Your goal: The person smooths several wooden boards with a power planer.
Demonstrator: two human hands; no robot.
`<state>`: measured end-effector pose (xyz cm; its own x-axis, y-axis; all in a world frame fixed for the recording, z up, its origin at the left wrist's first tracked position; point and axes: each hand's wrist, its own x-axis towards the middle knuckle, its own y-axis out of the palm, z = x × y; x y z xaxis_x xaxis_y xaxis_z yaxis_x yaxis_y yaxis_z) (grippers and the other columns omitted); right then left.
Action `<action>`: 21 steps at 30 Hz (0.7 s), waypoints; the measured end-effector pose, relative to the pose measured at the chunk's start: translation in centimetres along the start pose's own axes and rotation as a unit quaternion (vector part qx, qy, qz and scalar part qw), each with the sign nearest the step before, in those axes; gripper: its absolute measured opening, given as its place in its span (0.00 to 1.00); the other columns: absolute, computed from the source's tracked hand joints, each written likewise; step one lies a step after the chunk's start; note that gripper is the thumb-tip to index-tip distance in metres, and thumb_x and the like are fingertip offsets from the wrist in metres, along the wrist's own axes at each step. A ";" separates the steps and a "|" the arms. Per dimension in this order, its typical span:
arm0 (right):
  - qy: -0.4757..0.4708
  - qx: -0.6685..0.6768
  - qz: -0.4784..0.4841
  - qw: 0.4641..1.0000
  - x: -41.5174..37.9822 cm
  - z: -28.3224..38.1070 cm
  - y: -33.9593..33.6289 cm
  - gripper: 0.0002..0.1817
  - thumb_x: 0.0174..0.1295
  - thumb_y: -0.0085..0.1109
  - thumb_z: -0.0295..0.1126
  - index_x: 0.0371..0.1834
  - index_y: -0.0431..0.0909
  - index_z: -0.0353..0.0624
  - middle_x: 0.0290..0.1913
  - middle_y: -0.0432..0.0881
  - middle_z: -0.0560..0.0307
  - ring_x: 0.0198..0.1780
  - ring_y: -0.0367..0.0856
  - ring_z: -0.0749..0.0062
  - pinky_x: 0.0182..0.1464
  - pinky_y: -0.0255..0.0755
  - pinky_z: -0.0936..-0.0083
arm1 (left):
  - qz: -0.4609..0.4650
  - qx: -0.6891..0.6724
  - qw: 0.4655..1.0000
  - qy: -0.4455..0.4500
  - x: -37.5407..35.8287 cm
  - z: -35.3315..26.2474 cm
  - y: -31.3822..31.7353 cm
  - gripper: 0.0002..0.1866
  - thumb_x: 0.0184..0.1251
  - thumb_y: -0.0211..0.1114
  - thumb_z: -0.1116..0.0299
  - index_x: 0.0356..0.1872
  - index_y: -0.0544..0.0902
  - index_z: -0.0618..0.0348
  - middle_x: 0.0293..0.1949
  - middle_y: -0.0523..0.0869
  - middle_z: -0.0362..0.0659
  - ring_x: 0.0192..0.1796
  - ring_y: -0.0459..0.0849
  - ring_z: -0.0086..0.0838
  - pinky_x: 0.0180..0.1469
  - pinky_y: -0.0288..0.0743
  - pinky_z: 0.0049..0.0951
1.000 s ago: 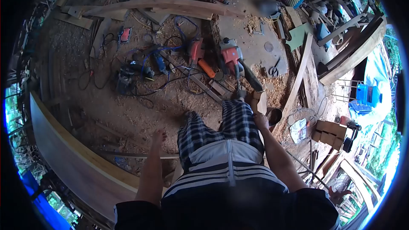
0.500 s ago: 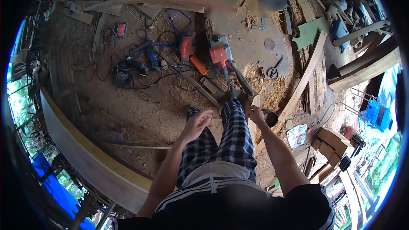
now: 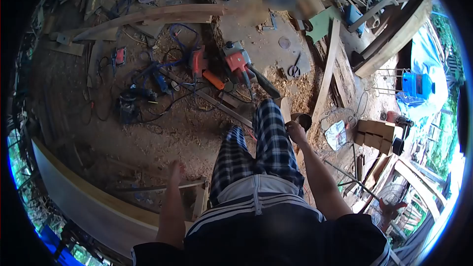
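Over the sawdust floor (image 3: 162, 133), the left hand (image 3: 175, 170) had dropped from the knee to hang beside the thigh, fingers loosely spread and empty. The right hand (image 3: 295, 130) stayed at the wooden block (image 3: 285, 106) beside the dark cup (image 3: 302, 119); its grip I could not tell.

The floor (image 3: 162, 133) is brown dirt with sawdust all over. Long wood planks (image 3: 148, 16) lie across the top of the frame. A big curved board (image 3: 84, 197) runs along the lower left. A blue jug (image 3: 418, 84) stands at the right, maybe for water. Bright daylight and green trees (image 3: 443, 138) show at the edges.
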<state>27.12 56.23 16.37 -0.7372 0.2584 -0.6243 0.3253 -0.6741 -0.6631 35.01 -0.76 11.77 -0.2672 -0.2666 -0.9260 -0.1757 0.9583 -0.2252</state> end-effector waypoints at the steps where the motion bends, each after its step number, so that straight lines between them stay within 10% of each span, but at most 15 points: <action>1: 0.045 -0.031 -0.013 0.998 -1.4 0.8 -0.7 0.13 0.59 0.51 0.40 0.40 0.83 0.51 0.40 0.82 0.43 0.45 0.80 0.45 0.48 0.74 0.57 | 0.019 -0.015 1.000 0.009 0.3 0.2 -1.0 0.15 0.70 0.52 0.58 0.49 0.74 0.57 0.35 0.82 0.41 0.34 0.82 0.28 0.32 0.75 0.26; 8: 0.070 -0.065 -0.010 0.995 -5.3 -3.9 -4.3 0.14 0.57 0.53 0.43 0.42 0.82 0.51 0.43 0.83 0.47 0.48 0.80 0.49 0.49 0.73 0.60 | 0.012 -0.116 0.993 0.017 -0.9 -5.8 2.5 0.14 0.70 0.52 0.59 0.48 0.74 0.56 0.35 0.80 0.41 0.32 0.81 0.27 0.31 0.75 0.27; 12: 0.096 -0.035 -0.055 0.993 -7.5 -4.4 -5.3 0.13 0.61 0.46 0.39 0.41 0.81 0.52 0.43 0.83 0.48 0.47 0.80 0.50 0.48 0.74 0.60 | 0.053 0.058 0.996 0.036 2.5 -8.6 8.1 0.11 0.66 0.55 0.61 0.43 0.77 0.54 0.28 0.78 0.41 0.28 0.79 0.24 0.28 0.74 0.26; 15: 0.102 -0.052 -0.039 0.993 -7.7 -6.4 -3.8 0.14 0.61 0.47 0.41 0.41 0.80 0.49 0.41 0.83 0.46 0.44 0.81 0.48 0.46 0.74 0.58 | 0.122 0.389 0.890 0.204 8.7 -12.4 17.2 0.15 0.66 0.53 0.61 0.40 0.81 0.63 0.38 0.85 0.50 0.45 0.82 0.38 0.44 0.74 0.39; 16: 0.127 -0.019 -0.042 0.991 -7.9 -6.5 -3.3 0.15 0.59 0.52 0.43 0.40 0.79 0.46 0.40 0.83 0.45 0.44 0.81 0.47 0.45 0.73 0.58 | 0.129 0.467 0.838 0.251 -0.1 -18.5 21.8 0.17 0.68 0.53 0.62 0.48 0.79 0.64 0.42 0.84 0.50 0.47 0.82 0.39 0.52 0.72 0.38; 18: 0.016 -0.043 -0.028 0.999 -4.9 -13.5 0.6 0.18 0.52 0.61 0.42 0.43 0.79 0.44 0.40 0.82 0.42 0.45 0.80 0.49 0.46 0.73 0.60 | 0.298 0.285 0.853 0.318 -0.6 -22.2 29.8 0.16 0.70 0.54 0.63 0.53 0.74 0.60 0.44 0.82 0.42 0.41 0.82 0.23 0.41 0.75 0.24; 20: -0.101 0.283 0.059 0.952 1.4 -32.2 11.2 0.18 0.53 0.61 0.39 0.45 0.78 0.44 0.38 0.83 0.48 0.41 0.83 0.55 0.43 0.76 0.62 | 0.353 0.307 0.794 0.388 -6.0 -28.7 36.3 0.15 0.70 0.54 0.65 0.53 0.74 0.60 0.41 0.83 0.43 0.38 0.83 0.25 0.41 0.76 0.24; 21: 0.090 0.290 0.222 0.926 0.2 -26.8 4.9 0.15 0.55 0.58 0.37 0.45 0.78 0.45 0.35 0.83 0.51 0.36 0.85 0.57 0.38 0.78 0.60 | 0.369 0.329 0.762 0.418 -7.6 -31.6 38.9 0.15 0.70 0.54 0.66 0.53 0.75 0.60 0.39 0.83 0.43 0.37 0.83 0.25 0.41 0.76 0.24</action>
<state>44.42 71.52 2.00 -0.4791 -0.0568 -0.8759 0.1602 -0.9868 -0.0236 0.26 35.28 19.65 -0.6217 0.6620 -0.4186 0.7547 0.6494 -0.0939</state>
